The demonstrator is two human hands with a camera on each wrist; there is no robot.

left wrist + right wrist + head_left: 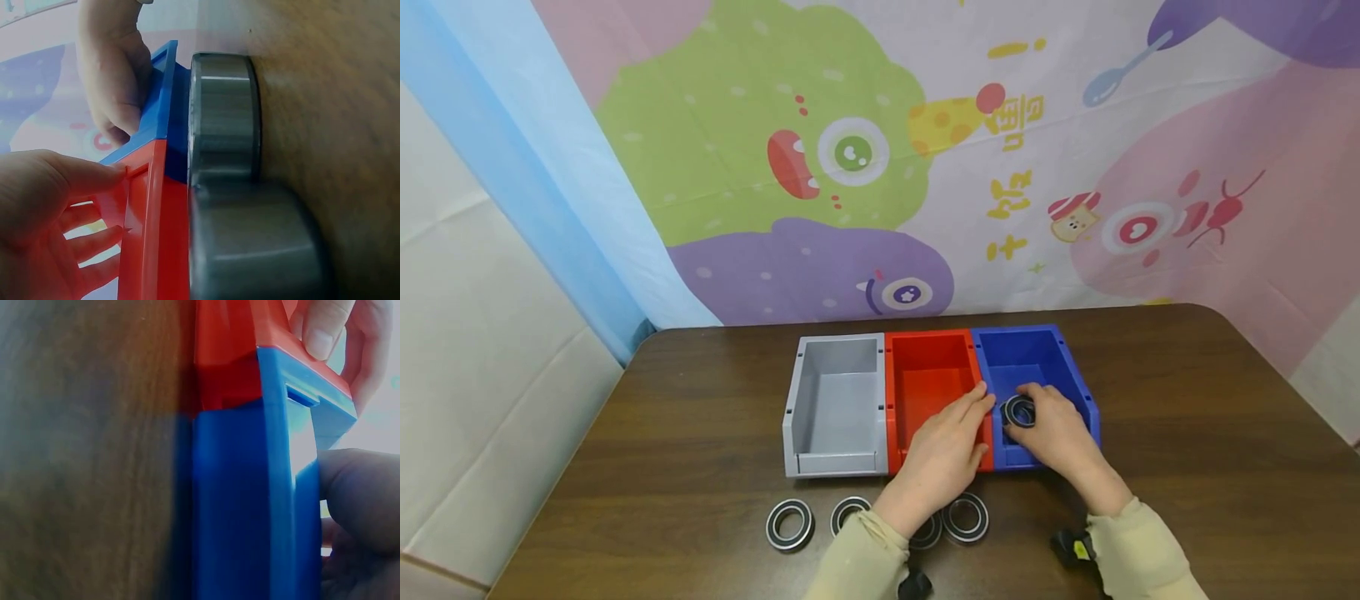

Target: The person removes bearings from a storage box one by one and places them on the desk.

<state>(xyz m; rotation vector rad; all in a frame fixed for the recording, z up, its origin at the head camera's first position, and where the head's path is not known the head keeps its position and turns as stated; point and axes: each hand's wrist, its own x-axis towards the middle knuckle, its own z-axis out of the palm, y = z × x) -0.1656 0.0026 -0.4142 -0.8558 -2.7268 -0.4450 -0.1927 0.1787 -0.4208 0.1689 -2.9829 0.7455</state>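
Note:
My right hand (1060, 429) pinches a dark-sealed ball bearing (1007, 411) between thumb and fingers, inside the front part of the blue bin (1086, 400). My left hand (942, 454) lies over the red bin (932, 337), its fingers extended along the wall beside the blue bin. In the left wrist view, the left thumb (87, 175) touches the red rim. The bearing in the right hand is hidden in both wrist views. Nearest the left wrist, two steel bearings stand out in that view, one nearer (256, 244) and one farther (225, 119).
A grey bin (842, 462) adjoins the red one on the left. Several bearings lie in a row before the bins, from a left one (772, 527) to a right one (982, 525); the left forearm partly covers the middle ones. A printed curtain (820, 275) hangs behind the brown table (700, 417).

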